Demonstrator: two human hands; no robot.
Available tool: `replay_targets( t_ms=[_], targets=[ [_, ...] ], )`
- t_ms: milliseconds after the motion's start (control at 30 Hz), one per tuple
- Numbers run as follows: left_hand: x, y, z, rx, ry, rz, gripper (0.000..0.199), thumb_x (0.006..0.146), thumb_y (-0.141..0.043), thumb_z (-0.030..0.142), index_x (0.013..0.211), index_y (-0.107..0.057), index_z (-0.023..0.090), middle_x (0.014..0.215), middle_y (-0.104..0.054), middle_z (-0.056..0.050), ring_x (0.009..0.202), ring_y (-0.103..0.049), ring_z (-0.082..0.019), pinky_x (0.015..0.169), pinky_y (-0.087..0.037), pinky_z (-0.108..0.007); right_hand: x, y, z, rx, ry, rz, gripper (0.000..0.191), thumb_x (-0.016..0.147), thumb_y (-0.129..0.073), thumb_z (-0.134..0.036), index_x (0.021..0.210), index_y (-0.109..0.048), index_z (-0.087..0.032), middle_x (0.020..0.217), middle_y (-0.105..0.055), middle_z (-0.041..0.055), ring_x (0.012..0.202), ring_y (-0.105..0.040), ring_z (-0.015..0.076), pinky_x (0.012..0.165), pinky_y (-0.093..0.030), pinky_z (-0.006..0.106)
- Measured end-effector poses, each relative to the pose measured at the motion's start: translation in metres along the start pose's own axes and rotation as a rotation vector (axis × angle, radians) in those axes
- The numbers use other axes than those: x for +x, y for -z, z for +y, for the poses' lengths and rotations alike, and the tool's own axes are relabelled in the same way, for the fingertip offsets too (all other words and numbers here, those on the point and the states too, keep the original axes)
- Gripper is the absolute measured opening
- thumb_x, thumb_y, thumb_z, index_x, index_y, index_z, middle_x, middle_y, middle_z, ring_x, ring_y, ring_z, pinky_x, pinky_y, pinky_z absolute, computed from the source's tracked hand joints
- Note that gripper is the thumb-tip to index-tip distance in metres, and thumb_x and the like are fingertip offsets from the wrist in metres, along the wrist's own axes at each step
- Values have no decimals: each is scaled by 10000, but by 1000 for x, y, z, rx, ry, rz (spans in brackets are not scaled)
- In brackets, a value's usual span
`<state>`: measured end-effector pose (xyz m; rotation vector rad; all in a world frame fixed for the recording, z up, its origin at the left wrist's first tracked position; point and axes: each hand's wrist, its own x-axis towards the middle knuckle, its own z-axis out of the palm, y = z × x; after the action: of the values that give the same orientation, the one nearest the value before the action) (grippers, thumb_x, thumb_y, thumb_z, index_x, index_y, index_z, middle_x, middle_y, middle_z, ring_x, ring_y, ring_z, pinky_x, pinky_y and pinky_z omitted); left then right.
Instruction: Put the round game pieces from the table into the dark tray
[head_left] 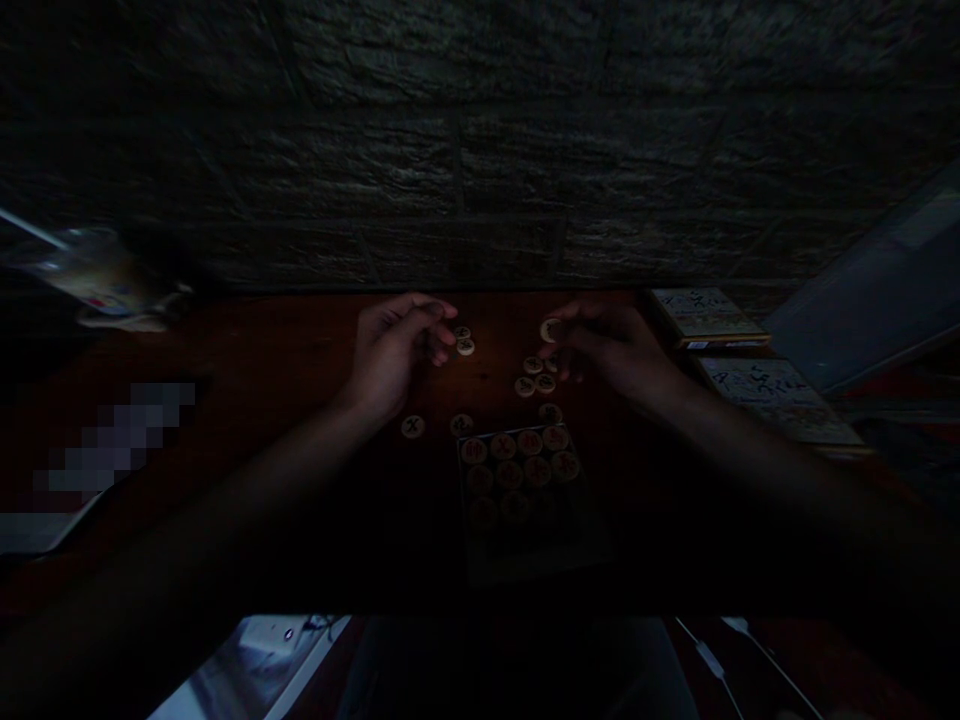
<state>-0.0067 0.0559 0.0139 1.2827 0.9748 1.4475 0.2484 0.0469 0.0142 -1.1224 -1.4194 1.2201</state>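
Round Chinese chess pieces lie about on a dark wooden table. My left hand (394,350) is loosely curled, fingers a little apart with nothing visible in them, just left of a pair of pieces (465,347). Between the thumb and fingers of my right hand (611,345) is one Chinese chess piece (550,330), raised on edge. Several dark-marked pieces (533,365) sit below those fingers. Nearer me stands an open box (536,560) with red-marked pieces (502,446) in rows; its near part is too dark to make out. A loose piece (412,427) lies left of it.
Two flat printed boxes (776,400) (709,315) lie at the right. A plastic cup with a straw (97,275) stands at the far left, above a blurred-out device (112,460). A stone wall (480,180) closes off the back. White cables (709,660) hang below the table.
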Motion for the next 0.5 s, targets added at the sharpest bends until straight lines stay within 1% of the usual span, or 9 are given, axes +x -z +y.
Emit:
replay_targets(
  t_ms=[133, 200, 267, 333, 433, 500],
  targets=[
    [-2, -1, -1, 19, 7, -58, 92, 788, -737, 245, 788, -787, 168, 639, -728, -23, 495, -606, -113, 465, -483, -202, -1, -3, 1, -8, 22, -24, 258, 882, -836, -400, 925, -723, -173, 817, -806, 70, 526, -657, 114, 475, -481, 228],
    [-4, -2, -2, 45, 4, -103, 106, 808, -755, 262, 804, -794, 164, 670, -747, -30, 515, -627, -113, 481, -499, -202, -2, -5, 2, -22, 47, -48, 310, 870, -848, -462, 894, -726, -178, 827, -800, 60, 534, -654, 113, 474, -485, 232],
    [-6, -3, -3, 95, -6, -148, 135, 833, -779, 293, 826, -800, 160, 706, -764, -38, 525, -641, -112, 493, -514, -203, -3, -7, 2, -44, 77, -63, 345, 866, -849, -510, 882, -737, -184, 789, -773, 38, 550, -648, 117, 495, -495, 244],
    [-9, -5, -2, 164, -27, -189, 168, 855, -797, 326, 843, -801, 158, 738, -777, -46, 537, -654, -112, 507, -534, -206, -5, -9, 2, -81, 132, -57, 346, 858, -857, -519, 878, -758, -188, 748, -740, 17, 590, -642, 123, 537, -500, 254],
    [-15, -9, 0, 243, -68, -244, 179, 865, -813, 340, 865, -798, 162, 767, -788, -48, 563, -675, -112, 530, -556, -202, -8, -12, 1, -147, 214, -46, 332, 843, -875, -508, 869, -790, -188, 760, -737, 10, 649, -628, 123, 594, -491, 259],
    [-19, -11, 1, 262, -92, -271, 159, 857, -819, 323, 879, -793, 168, 779, -791, -44, 584, -689, -113, 537, -562, -195, -10, -13, 0, -161, 216, -66, 342, 842, -874, -518, 888, -805, -186, 778, -748, 14, 652, -626, 122, 599, -486, 262]
  ],
)
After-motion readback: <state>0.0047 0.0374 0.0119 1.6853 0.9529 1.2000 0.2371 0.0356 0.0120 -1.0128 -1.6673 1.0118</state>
